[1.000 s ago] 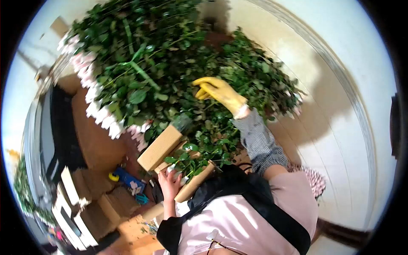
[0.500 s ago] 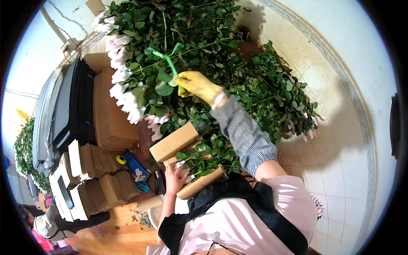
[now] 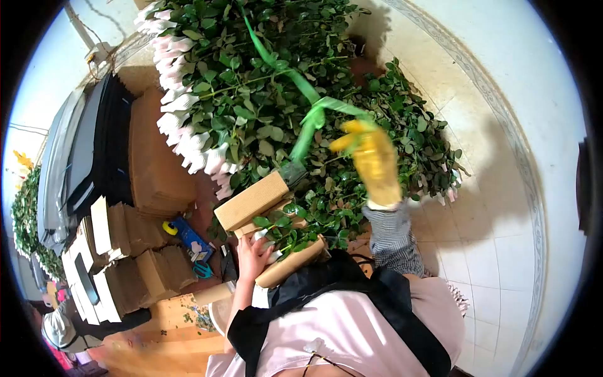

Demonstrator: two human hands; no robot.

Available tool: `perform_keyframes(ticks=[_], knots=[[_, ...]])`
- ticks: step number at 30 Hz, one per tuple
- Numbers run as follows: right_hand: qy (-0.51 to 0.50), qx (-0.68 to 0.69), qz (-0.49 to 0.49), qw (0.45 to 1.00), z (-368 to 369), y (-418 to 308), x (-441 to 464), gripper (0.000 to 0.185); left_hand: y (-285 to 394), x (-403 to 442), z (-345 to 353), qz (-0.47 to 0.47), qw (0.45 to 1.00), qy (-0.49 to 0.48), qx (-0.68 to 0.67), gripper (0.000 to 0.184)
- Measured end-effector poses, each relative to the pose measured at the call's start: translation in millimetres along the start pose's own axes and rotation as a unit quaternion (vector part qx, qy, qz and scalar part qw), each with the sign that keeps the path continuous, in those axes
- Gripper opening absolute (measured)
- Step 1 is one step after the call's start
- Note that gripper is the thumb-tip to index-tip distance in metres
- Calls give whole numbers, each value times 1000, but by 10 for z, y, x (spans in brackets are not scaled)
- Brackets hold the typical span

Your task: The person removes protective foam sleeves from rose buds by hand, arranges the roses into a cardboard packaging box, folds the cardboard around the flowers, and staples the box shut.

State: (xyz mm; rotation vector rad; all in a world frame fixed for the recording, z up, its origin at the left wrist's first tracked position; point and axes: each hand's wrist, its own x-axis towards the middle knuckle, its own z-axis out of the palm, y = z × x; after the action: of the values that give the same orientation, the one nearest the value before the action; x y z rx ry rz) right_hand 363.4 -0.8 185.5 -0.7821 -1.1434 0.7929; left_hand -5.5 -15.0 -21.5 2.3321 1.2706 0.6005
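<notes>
My bare left hand (image 3: pixel 251 257) is curled around the white-tipped end of a small leafy bunch (image 3: pixel 289 237). That bunch lies between a corrugated cardboard piece (image 3: pixel 252 202) and a rolled cardboard piece (image 3: pixel 292 262) near my lap. My right hand (image 3: pixel 372 160), in a yellow glove and blurred by motion, has its fingers closed on one end of a knotted green strip (image 3: pixel 304 85). The strip stretches across a big heap of leafy stems (image 3: pixel 264 94), whose pale pink, wrapped flower heads (image 3: pixel 179 103) line the left side.
Folded cardboard (image 3: pixel 157 273) and upright brown sheets (image 3: pixel 157 154) stand at the left, beside black and grey panels (image 3: pixel 94 151). A blue box (image 3: pixel 191 239) and teal scissors (image 3: pixel 202 270) lie near them. Another person (image 3: pixel 59 330) is at the lower left. A tiled wall (image 3: pixel 490 251) borders the right.
My gloved right hand has moved right and toward me, drawing the green strip out across the leaves. My left hand has stayed at the small bunch.
</notes>
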Motion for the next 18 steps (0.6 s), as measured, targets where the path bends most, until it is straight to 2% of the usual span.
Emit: perform_keyframes(ticks=[2,3,4,5,6,9,14,16,17,18], knots=[[186,14,-111,976,-454,-117,-127,50,7,6,-2,-1,1000,3,-7,32],[344,-11,-167,924,-607,-218,-265,50,5,-8,-5,0,1000,3,-7,32],[464,-57,-171,867,-784,-395,-418,53,0,-11,-11,-4,1000,-7,-6,32],[527,-77,-207,821,-1275,-362,-707,51,-2,11,-9,-6,1000,-15,-6,32],[675,-140,-91,718,-927,-688,-747,45,27,25,-51,2,1000,-18,-2,35],[751,-203,-12,628,-1672,-513,-1658,45,21,8,-33,0,1000,-10,-3,34],[816,-212,114,525,-2233,-101,-2772,43,43,34,-82,17,1000,-21,-15,30],[819,-225,134,511,-2324,17,-2764,42,19,45,-70,20,999,-26,-33,30],[811,-229,129,523,-2388,115,-2665,42,19,44,-66,24,998,-33,-52,30],[788,-215,86,571,-2451,223,-2438,42,31,41,-86,11,998,-45,-43,31]])
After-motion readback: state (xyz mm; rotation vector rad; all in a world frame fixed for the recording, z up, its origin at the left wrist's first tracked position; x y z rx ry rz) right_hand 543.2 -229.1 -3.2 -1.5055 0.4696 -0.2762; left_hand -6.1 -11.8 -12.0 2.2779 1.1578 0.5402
